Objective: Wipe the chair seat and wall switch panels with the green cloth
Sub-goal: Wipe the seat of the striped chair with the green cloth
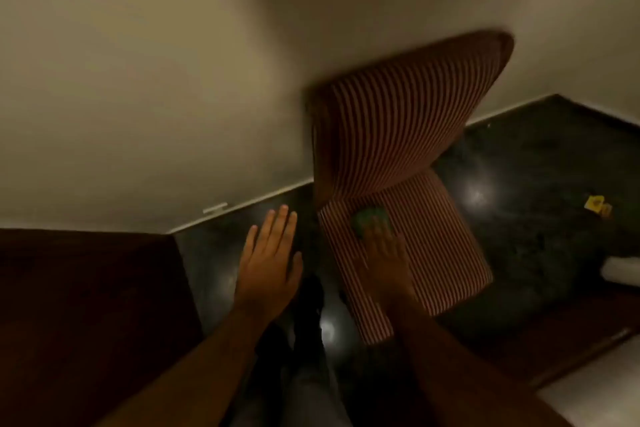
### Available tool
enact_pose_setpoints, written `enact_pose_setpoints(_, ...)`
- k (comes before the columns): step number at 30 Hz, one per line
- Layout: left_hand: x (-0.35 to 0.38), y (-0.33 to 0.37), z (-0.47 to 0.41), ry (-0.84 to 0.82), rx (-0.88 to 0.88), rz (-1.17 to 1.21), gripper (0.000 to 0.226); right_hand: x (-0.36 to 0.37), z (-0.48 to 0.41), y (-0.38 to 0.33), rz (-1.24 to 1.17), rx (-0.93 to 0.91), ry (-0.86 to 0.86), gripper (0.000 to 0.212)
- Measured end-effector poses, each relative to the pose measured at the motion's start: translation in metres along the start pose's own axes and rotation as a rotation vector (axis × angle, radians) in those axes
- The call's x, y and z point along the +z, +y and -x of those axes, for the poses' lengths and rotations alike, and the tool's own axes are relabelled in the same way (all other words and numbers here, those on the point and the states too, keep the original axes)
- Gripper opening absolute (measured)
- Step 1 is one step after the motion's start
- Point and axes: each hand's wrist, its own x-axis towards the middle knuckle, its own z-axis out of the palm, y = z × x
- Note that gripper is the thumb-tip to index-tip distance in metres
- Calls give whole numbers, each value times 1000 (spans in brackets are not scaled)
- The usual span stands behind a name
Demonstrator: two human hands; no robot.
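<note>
A chair with red-and-white striped upholstery stands against the pale wall; its seat [436,253] faces me and its backrest [398,121] rises behind. The green cloth [369,218] lies on the back part of the seat. My right hand [384,263] presses flat on the cloth, fingers spread over it, and looks blurred. To the left of the chair my left hand [270,263] hovers over the dark floor, fingers straight and holding nothing. No wall switch panel is in view.
Dark polished floor [536,184] surrounds the chair. A dark wooden surface [86,305] fills the lower left. A small yellow object [596,205] lies on the floor at right, and a white roll [621,272] sits at the right edge. My legs show below.
</note>
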Motion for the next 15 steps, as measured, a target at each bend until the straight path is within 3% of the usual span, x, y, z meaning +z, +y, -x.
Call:
enact_pose_setpoints(4,46,-8,-12,-115,-9,-41,74,24,-50,24,-16,112,-31,79)
enact_pose_setpoints(10,81,-12,-21,-191,-33,-59,75,61,-102,47,29,33,-134,93)
enact_pose_setpoints(15,90,-13,-22,-217,-66,-51,76,77,-121,59,-39,5,-138,89)
